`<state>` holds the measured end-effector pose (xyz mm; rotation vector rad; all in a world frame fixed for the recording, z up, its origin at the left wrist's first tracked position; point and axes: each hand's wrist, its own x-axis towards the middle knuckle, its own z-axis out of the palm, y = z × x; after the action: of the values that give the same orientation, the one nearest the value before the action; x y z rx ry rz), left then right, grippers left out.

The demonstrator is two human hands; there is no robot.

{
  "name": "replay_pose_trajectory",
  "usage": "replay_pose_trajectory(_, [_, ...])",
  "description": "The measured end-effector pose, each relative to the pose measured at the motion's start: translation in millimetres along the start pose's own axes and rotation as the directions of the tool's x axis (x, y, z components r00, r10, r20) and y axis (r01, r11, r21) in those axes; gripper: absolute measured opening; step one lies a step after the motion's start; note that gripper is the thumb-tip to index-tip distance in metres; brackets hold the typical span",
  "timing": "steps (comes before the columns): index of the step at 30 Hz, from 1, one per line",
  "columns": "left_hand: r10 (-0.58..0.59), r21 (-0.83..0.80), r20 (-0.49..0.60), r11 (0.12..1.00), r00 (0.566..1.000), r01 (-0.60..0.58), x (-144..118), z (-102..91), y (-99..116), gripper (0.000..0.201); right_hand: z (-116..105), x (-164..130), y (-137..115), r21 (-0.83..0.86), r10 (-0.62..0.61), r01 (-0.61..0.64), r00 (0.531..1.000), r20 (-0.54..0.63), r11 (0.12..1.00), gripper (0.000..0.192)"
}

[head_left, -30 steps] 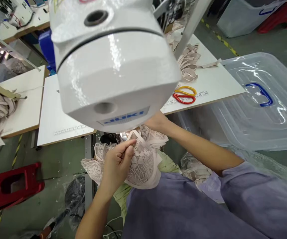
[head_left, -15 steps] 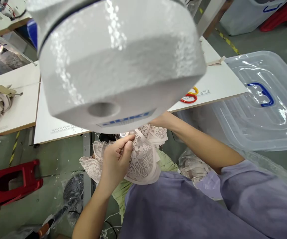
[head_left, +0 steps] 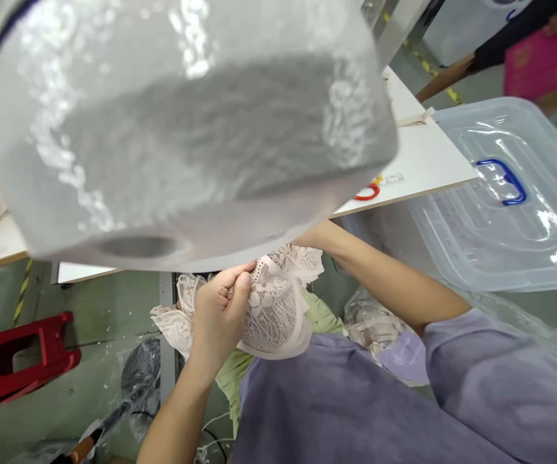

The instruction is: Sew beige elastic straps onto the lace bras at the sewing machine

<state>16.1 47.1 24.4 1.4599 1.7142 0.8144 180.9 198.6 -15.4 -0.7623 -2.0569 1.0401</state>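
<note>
A pale pink lace bra (head_left: 273, 316) hangs below the head of a grey-white sewing machine (head_left: 240, 135), over my lap. My left hand (head_left: 223, 309) pinches the bra's upper edge between thumb and forefinger, close under the machine. Of my right hand (head_left: 314, 235) only the wrist end shows, beside the far side of the lace; its fingers are hidden behind the machine head. The needle area is also covered by the machine.
Scissors with a red handle (head_left: 368, 192) lie on the white table (head_left: 418, 158). On the right is a clear plastic bin lid (head_left: 515, 232) with a blue handle. A red stool (head_left: 22, 361) stands at left. A person's arm (head_left: 447, 77) shows at upper right, near a pink object (head_left: 547, 64).
The machine head looks larger and nearer as my view shifts. A person with a pink object has come into sight at upper right. My left hand keeps its pinch on the bra.
</note>
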Motion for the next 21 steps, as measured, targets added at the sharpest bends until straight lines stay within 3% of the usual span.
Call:
replay_pose_trajectory(9, [-0.027, -0.001, -0.011, 1.000, 1.000, 0.027, 1.4, -0.4, 1.8, 0.028, 4.0, -0.1, 9.4, 0.021, -0.031, 0.032, 0.999, -0.029, 0.999, 0.023])
replay_pose_trajectory(21, [0.069, 0.051, -0.048, 0.996, 0.996, -0.067, 1.9, -0.6, -2.9, 0.024, 1.4, -0.1, 7.1, 0.035, 0.035, -0.035, 0.999, 0.017, 0.999, 0.020])
